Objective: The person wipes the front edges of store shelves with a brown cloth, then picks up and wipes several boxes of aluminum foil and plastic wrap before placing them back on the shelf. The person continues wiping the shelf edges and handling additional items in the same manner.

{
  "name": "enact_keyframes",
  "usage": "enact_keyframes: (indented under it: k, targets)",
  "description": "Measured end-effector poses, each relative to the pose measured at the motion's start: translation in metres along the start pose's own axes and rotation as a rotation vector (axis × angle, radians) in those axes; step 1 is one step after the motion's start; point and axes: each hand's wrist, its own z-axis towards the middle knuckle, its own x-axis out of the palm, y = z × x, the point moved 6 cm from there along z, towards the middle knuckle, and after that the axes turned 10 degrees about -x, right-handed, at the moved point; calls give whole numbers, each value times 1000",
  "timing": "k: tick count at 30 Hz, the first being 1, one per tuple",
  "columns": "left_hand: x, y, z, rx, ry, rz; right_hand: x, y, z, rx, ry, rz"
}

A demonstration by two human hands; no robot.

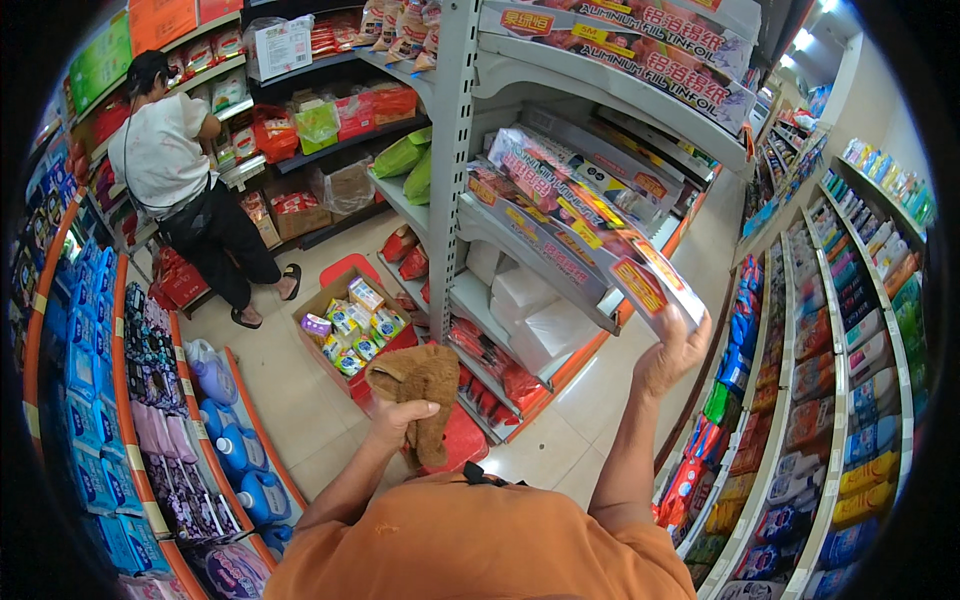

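My left hand [401, 421] grips a brown cloth [420, 379], which hangs in folds in front of my body. At the right, my right hand [673, 352] holds the near end of a long aluminium foil box [592, 225]. That box is tilted, its far end over another foil box [525, 232] lying on the middle shelf [525, 259] of the grey rack. More foil boxes [637, 60] are stacked on the shelf above. Clear-wrapped white packs [544, 322] sit on the shelf below.
A person [169, 150] stands at the far-left shelves. On the floor, an open carton [352, 326] holds small packets, beside a red stool [457, 439]. Blue detergent bottles [244, 454] line the left shelf; packaged goods [810, 420] fill the right shelves. A grey post [452, 165] divides the racks.
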Motion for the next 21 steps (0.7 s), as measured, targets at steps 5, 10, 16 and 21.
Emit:
enact_keyframes:
  k: [5, 10, 16, 21]
  targets:
    - [42, -24, 8, -52, 360, -304, -3, 14, -33, 64, 16, 274]
    - [48, -38, 27, 179, 453, -667, 13, 3, -101, 217, 181, 241]
    - [18, -39, 30, 156, 265, -890, 22, -4, -151, 168, 509, 281]
    - [-5, -16, 42, 94, 447, -753, 41, -7, -164, 772, 753, 793]
